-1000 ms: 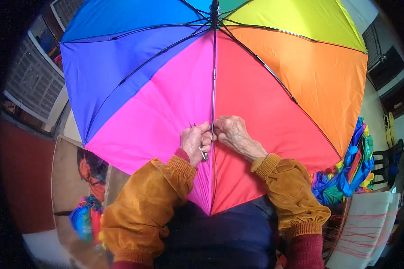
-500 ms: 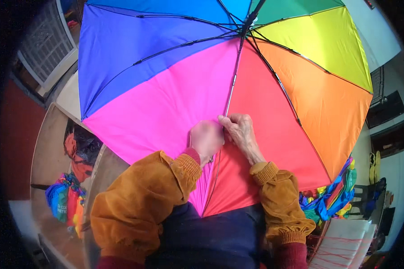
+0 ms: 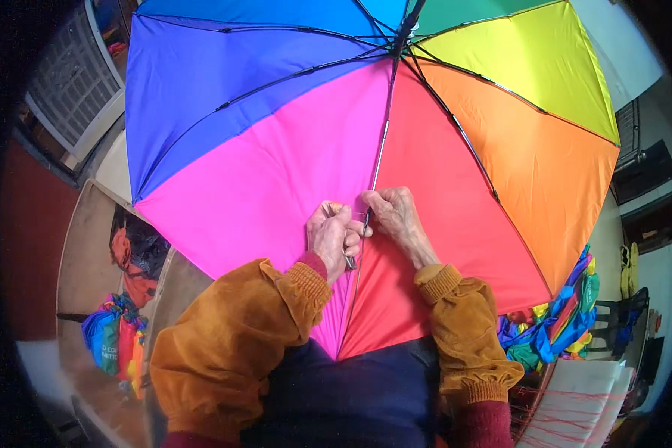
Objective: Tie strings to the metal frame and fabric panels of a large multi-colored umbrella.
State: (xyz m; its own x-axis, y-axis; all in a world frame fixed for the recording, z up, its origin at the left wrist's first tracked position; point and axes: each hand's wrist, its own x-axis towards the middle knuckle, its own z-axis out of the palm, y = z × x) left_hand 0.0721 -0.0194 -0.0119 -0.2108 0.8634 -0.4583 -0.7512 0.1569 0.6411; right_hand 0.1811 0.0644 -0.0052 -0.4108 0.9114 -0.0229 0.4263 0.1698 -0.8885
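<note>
An open umbrella with panels in rainbow colours spreads before me, its inner side with black ribs facing me. My right hand is closed, thumb and fingers pinching a thin metal rib where the pink and red panels meet. Just left of it, my left hand is closed too, fingertips at the same rib. Out of its lower side pokes the dark metal end of a small tool; the rest is hidden in the palm. Below both hands, the rib runs on to the canopy's corner at my lap.
Folded multicoloured fabric lies on a brown curved table at left, near a red-orange cloth. More rainbow fabric is bunched at right, above a white board with red threads. A dark chair stands beyond.
Both hands stay at the same rib. My left hand has turned slightly, and the metal end below it shows more. The umbrella has shifted a little up and left in view.
</note>
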